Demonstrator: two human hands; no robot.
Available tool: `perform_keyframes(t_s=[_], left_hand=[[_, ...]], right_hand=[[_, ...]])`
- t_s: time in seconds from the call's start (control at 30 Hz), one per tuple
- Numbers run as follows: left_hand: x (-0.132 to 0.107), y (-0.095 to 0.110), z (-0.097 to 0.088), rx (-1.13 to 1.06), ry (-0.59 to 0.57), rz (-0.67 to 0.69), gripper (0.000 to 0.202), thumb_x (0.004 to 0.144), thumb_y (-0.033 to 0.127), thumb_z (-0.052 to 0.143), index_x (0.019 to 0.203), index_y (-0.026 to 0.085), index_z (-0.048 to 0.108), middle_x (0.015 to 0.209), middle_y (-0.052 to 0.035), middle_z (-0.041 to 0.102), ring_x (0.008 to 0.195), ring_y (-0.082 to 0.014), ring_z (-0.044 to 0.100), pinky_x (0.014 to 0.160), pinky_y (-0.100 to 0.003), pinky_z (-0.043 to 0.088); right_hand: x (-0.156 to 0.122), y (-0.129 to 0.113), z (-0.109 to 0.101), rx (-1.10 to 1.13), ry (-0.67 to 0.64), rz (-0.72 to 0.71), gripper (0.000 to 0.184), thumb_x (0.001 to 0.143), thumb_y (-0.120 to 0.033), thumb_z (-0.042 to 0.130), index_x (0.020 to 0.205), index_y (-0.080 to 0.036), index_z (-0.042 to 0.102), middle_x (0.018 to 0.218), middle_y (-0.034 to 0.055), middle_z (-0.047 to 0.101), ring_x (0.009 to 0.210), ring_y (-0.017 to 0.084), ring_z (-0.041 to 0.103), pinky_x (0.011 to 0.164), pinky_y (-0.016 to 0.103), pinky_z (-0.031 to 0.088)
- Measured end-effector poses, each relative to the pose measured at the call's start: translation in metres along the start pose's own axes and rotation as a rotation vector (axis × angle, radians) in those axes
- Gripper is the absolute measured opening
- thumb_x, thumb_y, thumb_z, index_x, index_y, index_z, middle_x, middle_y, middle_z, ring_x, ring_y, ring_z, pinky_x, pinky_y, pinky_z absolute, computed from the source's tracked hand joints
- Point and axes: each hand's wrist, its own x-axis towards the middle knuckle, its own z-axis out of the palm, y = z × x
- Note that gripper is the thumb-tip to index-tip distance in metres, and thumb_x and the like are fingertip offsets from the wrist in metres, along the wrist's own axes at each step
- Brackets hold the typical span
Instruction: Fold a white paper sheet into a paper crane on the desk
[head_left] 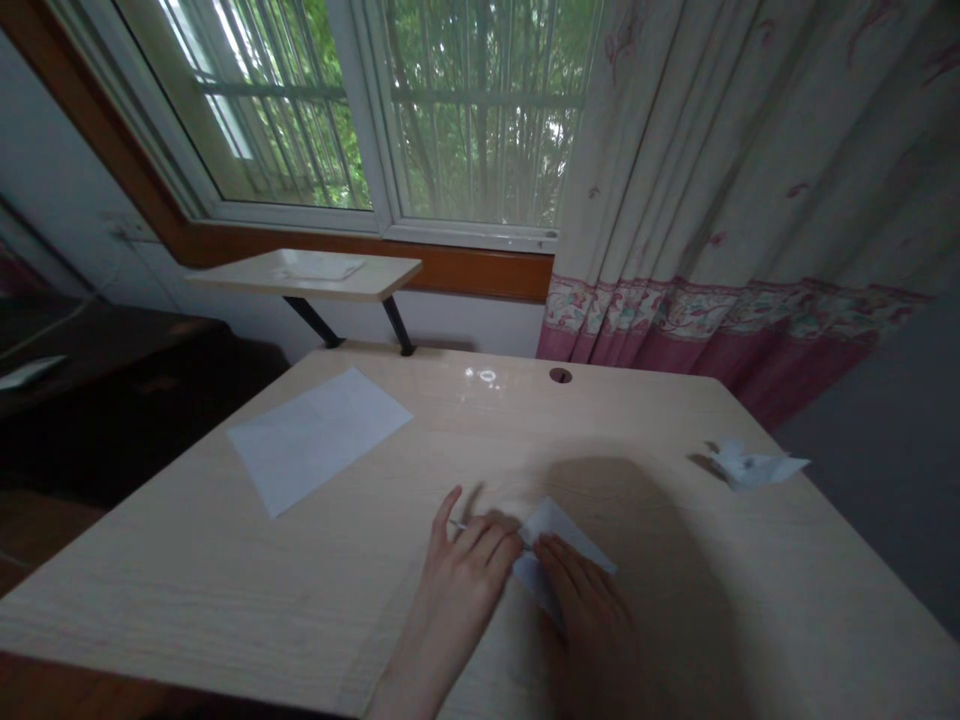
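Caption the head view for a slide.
Left hand and right hand hold down a folded paper on the desk; flat sheet beyond.

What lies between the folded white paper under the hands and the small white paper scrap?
Head view: only bare light wooden desk between folded white paper and small white paper scrap.

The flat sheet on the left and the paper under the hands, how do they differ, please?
The flat sheet lies unfolded and untouched; the folded paper is creased into a pointed shape. The flat sheet looks larger; the folded paper is compact, pressed by the left hand and right hand. Both are white, on the desk.
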Motion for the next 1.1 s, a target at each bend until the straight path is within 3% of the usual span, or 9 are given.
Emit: perform_keyframes(t_s=[0.2, 0.33, 0.5, 0.6, 0.67, 0.73, 0.83, 0.93, 1.1], left_hand=[[0.007, 0.000, -0.001, -0.039, 0.088, 0.021, 0.021, 0.096, 0.018, 0.048, 0.090, 0.027, 0.065, 0.087, 0.0076, 0.072, 0.089, -0.0128, 0.066, 0.115, -0.046, -0.004], [0.013, 0.004, -0.010, -0.056, 0.124, -0.009, 0.018, 0.097, 0.022, 0.049, 0.103, 0.030, 0.063, 0.108, 0.0048, 0.071, 0.107, -0.0163, 0.061, 0.114, -0.048, -0.008], [0.018, 0.012, -0.028, 0.018, 0.175, -0.107, 0.040, 0.093, 0.022, 0.053, 0.133, 0.024, 0.046, 0.143, -0.0125, 0.043, 0.131, -0.0268, 0.040, 0.113, -0.056, 0.005], [0.020, 0.013, -0.033, -0.013, 0.223, -0.220, 0.053, 0.093, 0.023, 0.052, 0.142, 0.019, 0.032, 0.150, -0.0185, 0.027, 0.139, -0.0313, 0.026, 0.112, -0.058, 0.010], [0.022, 0.011, -0.033, -0.079, 0.221, -0.276, 0.055, 0.093, 0.024, 0.051, 0.143, 0.020, 0.028, 0.148, -0.0164, 0.033, 0.137, -0.0298, 0.030, 0.112, -0.058, 0.009], [0.026, 0.008, -0.031, -0.183, 0.172, -0.321, 0.051, 0.092, 0.025, 0.051, 0.140, 0.023, 0.032, 0.138, -0.0114, 0.049, 0.129, -0.0267, 0.042, 0.112, -0.056, 0.011], [0.033, 0.006, -0.027, -0.383, 0.089, -0.390, 0.040, 0.091, 0.029, 0.054, 0.130, 0.026, 0.045, 0.118, -0.0048, 0.064, 0.112, -0.0235, 0.056, 0.108, -0.051, 0.026], [0.040, 0.007, -0.021, -0.579, 0.041, -0.472, 0.029, 0.088, 0.029, 0.059, 0.116, 0.025, 0.059, 0.105, -0.0031, 0.068, 0.100, -0.0221, 0.061, 0.094, -0.042, 0.042], [0.040, 0.010, -0.015, -0.735, 0.004, -0.584, 0.018, 0.083, 0.026, 0.063, 0.100, 0.024, 0.069, 0.093, -0.0033, 0.070, 0.089, -0.0210, 0.062, 0.082, -0.034, 0.046]], right_hand=[[0.010, -0.002, -0.010, -0.001, -0.016, 0.042, 0.055, 0.071, 0.000, 0.037, 0.115, -0.021, 0.063, 0.112, 0.0026, 0.071, 0.099, 0.019, 0.067, 0.084, 0.033, 0.053], [0.019, -0.002, -0.018, 0.095, -0.024, 0.159, 0.053, 0.073, -0.001, 0.035, 0.112, -0.022, 0.065, 0.109, 0.0031, 0.071, 0.099, 0.019, 0.066, 0.087, 0.033, 0.052], [0.029, 0.002, -0.027, 0.326, -0.047, 0.380, 0.044, 0.080, -0.011, 0.036, 0.111, -0.023, 0.066, 0.108, 0.0044, 0.071, 0.099, 0.020, 0.066, 0.086, 0.035, 0.052], [0.038, 0.007, -0.033, 0.497, -0.050, 0.546, 0.036, 0.089, -0.025, 0.036, 0.110, -0.023, 0.066, 0.106, 0.0070, 0.072, 0.096, 0.023, 0.067, 0.084, 0.037, 0.053], [0.045, 0.010, -0.040, 0.615, -0.033, 0.617, 0.036, 0.091, -0.036, 0.039, 0.106, -0.022, 0.067, 0.101, 0.0087, 0.073, 0.091, 0.025, 0.069, 0.079, 0.036, 0.054], [0.052, 0.012, -0.048, 0.731, 0.000, 0.653, 0.037, 0.088, -0.046, 0.044, 0.102, -0.021, 0.069, 0.097, 0.0096, 0.074, 0.089, 0.026, 0.069, 0.076, 0.035, 0.054], [0.061, 0.012, -0.058, 0.866, 0.004, 0.698, 0.040, 0.082, -0.053, 0.052, 0.096, -0.020, 0.070, 0.091, 0.0095, 0.074, 0.083, 0.027, 0.068, 0.072, 0.034, 0.053], [0.064, 0.008, -0.063, 0.995, -0.021, 0.719, 0.039, 0.078, -0.053, 0.058, 0.093, -0.019, 0.070, 0.088, 0.0083, 0.074, 0.081, 0.026, 0.067, 0.070, 0.033, 0.052], [0.058, 0.003, -0.056, 1.170, -0.062, 0.752, 0.032, 0.076, -0.047, 0.063, 0.093, -0.020, 0.070, 0.090, 0.0049, 0.072, 0.083, 0.024, 0.065, 0.073, 0.031, 0.050]])
